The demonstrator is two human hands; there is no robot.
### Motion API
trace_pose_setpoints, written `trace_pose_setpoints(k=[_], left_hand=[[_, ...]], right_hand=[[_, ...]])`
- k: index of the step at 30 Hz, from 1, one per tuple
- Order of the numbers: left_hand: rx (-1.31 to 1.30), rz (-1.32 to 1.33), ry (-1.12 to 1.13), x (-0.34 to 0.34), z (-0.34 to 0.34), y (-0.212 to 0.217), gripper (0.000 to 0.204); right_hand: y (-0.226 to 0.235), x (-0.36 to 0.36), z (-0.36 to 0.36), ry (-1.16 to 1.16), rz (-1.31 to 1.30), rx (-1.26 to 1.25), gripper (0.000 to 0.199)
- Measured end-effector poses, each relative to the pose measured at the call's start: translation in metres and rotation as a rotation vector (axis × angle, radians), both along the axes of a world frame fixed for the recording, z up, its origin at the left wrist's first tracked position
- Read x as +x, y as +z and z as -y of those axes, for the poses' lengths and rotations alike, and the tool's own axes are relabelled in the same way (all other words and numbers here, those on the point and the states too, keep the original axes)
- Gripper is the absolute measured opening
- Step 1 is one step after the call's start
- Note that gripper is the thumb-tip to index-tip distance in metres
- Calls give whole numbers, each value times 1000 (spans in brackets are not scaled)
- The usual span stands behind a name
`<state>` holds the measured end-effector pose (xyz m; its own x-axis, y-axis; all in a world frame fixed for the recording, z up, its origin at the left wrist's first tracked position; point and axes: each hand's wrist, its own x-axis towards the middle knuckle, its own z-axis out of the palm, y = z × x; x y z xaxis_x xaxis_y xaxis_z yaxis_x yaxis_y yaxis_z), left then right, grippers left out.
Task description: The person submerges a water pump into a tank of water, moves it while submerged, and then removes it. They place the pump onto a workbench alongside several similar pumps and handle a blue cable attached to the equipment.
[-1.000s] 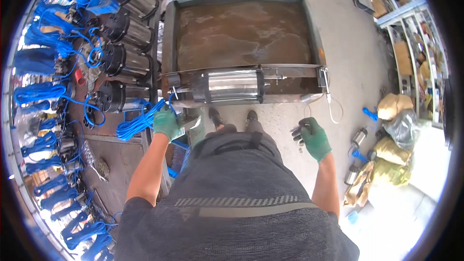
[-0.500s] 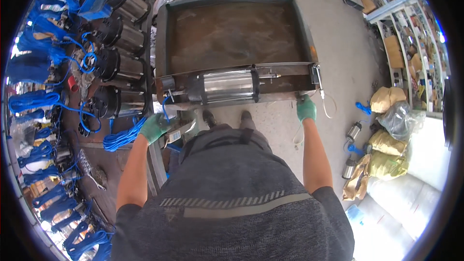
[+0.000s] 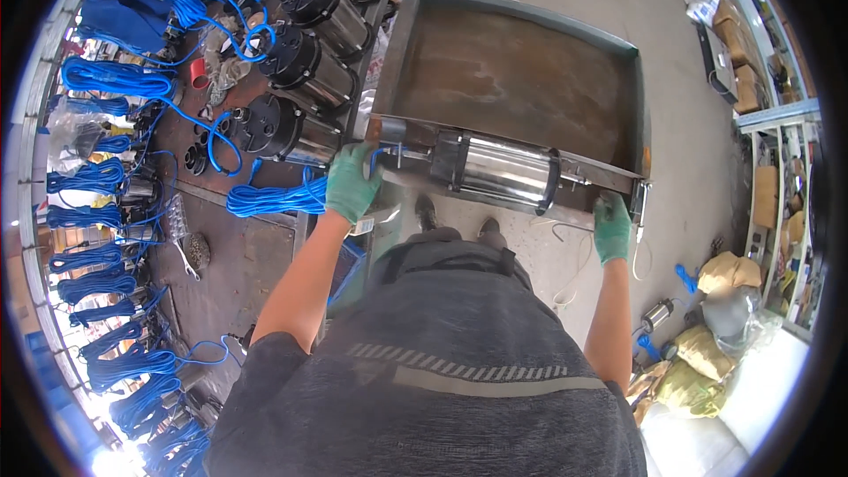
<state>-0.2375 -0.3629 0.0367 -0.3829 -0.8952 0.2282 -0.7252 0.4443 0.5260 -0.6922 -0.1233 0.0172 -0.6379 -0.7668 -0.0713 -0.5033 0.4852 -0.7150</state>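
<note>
A shallow metal tank [image 3: 521,71] with a brown, wet-looking inside stands in front of me. On its near ledge lies a shiny cylindrical motor-like pump [image 3: 503,172] with black end caps and a thin shaft at the right. My left hand [image 3: 352,184], in a green glove, is at the ledge's left end, thumb apart from the fingers, beside a short blue tube. Whether it touches the ledge is unclear. My right hand [image 3: 612,230], also gloved in green, has its fingers curled over the ledge's near edge at the right end.
On the left, a dark workbench [image 3: 221,238] bears several steel pumps [image 3: 305,128] and a coil of blue cable [image 3: 278,199]. More blue coils hang along a rack. Bags [image 3: 702,358] and small pumps lie on the floor at right, near shelves [image 3: 777,168].
The view has turned, so the tank sits further right and tilted. My left hand has risen from beside the bench edge to the ledge's left end. My right hand stays at the ledge.
</note>
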Motion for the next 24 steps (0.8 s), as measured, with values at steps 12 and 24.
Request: trace_pose_setpoints(k=[12, 24], left_hand=[[217, 665, -273, 53, -34, 1, 79], [256, 731, -358, 123, -33, -9, 51]], right_hand=[[-40, 13, 51, 194, -247, 204, 41], [-40, 15, 56, 154, -122, 339, 39]])
